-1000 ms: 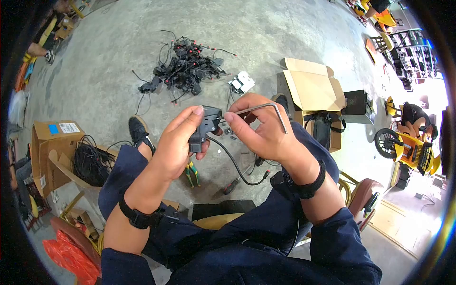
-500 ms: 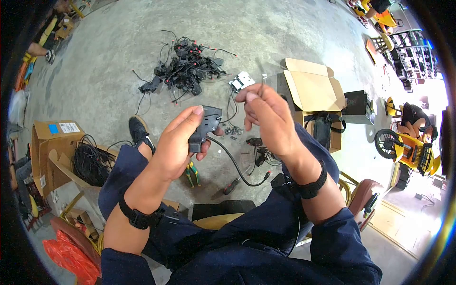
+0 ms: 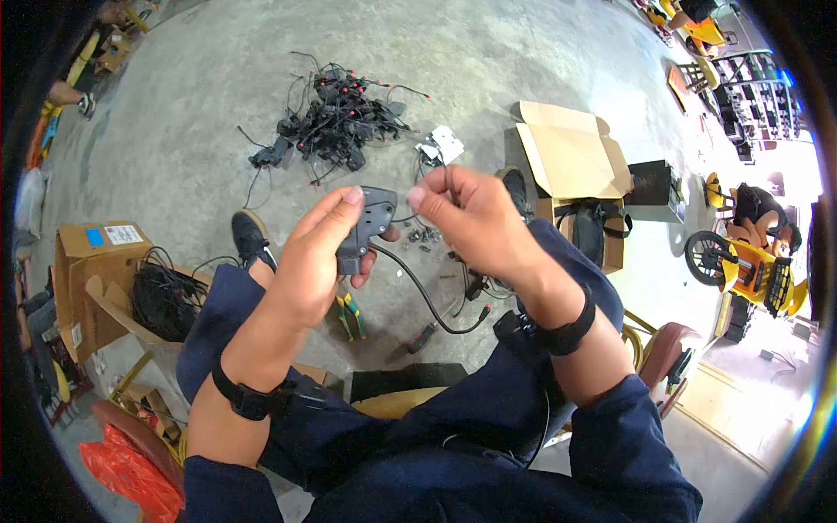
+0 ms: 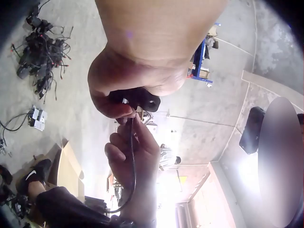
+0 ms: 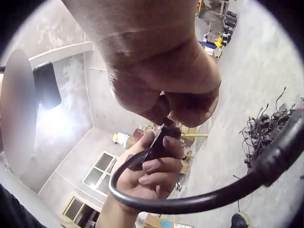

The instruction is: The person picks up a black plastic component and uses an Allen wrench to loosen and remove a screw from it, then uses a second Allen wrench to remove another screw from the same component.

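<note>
In the head view my left hand (image 3: pixel 312 266) grips a black plastic part (image 3: pixel 377 213), thumb on its top edge. A black cable (image 3: pixel 425 299) hangs from the part in a curve. My right hand (image 3: pixel 484 222), just right of the part, pinches a thin metal hex key (image 3: pixel 450 179), mostly hidden by the fingers. The left wrist view shows the part (image 4: pixel 142 99) under my left hand (image 4: pixel 111 78), with the right hand's fingertips close by. In the right wrist view the cable (image 5: pixel 204 202) loops in front of my left hand (image 5: pixel 159 178).
A pile of black cabled parts (image 3: pixel 340 118) lies on the floor beyond, beside a white piece (image 3: pixel 442 144). Pliers (image 3: pixel 350 315) and a screwdriver (image 3: pixel 422 336) lie below the hands. Open cardboard boxes stand left (image 3: pixel 83 288) and right (image 3: pixel 571 157). Another person crouches by a yellow vehicle (image 3: pixel 754 275).
My right hand drew the hex key back from the part and turned it, then came back leftward close to the part. The left hand keeps its hold, shifted slightly left in view.
</note>
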Demonstrator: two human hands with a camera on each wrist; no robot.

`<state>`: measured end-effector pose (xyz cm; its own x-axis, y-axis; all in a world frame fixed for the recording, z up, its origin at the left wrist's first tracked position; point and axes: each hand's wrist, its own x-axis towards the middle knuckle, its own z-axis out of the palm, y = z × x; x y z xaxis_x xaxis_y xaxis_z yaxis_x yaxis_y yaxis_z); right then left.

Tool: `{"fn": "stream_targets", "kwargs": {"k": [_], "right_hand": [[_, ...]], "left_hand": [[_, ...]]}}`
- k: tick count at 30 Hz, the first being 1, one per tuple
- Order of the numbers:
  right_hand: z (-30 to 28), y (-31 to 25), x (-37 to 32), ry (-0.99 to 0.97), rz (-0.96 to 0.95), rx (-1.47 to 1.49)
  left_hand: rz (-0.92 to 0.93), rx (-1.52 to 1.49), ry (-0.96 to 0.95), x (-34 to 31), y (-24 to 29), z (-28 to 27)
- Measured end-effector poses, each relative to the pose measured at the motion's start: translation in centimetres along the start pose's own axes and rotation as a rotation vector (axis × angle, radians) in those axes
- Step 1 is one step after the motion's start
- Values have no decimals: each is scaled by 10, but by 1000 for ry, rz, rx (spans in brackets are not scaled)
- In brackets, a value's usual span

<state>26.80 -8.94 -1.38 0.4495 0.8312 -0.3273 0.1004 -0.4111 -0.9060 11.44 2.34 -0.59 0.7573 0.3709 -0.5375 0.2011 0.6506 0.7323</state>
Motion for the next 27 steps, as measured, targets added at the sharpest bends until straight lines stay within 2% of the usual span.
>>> {"fn": "stream_targets", "kwargs": {"k": [1,3,7,9,11,13,14,16,17,19,20,22,25,27], "right_hand": [[-3,6,2,53,-31,-8],[-12,28,5,69,35,-7],[-19,95,1,122,117,-235],[-14,131,-11,51,274,-305],[-4,194,-16,-86,412,-276],[16,231,-18,-190,362,-479],[29,261,-15,-189,371,-474],[60,318,-5,-402,232,-841],[78,329,-3,-406,240,-833],[116,339,1,-28,423,-503],[130,342,5,-38,433,-493],[153,344,7,89,540,-406],[173,350,11,107,547,-383],[174,355,13,43,542,-405]], "left_hand": [[-2,21,21,-1,0,-1],[-10,0,6,-3,-1,-8],[32,-21,11,-16,6,-17],[76,-40,34,-26,9,-22],[55,-68,59,-35,12,-27],[61,-64,119,-44,15,-31],[64,-64,143,-46,16,-32],[30,-61,178,-45,13,-38],[5,-59,217,-45,11,-41],[-38,-33,277,-44,8,-44],[-30,-11,274,-43,5,-49],[-41,22,319,-42,0,-54],[-113,49,391,-41,-6,-60],[-124,56,404,-38,-11,-64]]}}
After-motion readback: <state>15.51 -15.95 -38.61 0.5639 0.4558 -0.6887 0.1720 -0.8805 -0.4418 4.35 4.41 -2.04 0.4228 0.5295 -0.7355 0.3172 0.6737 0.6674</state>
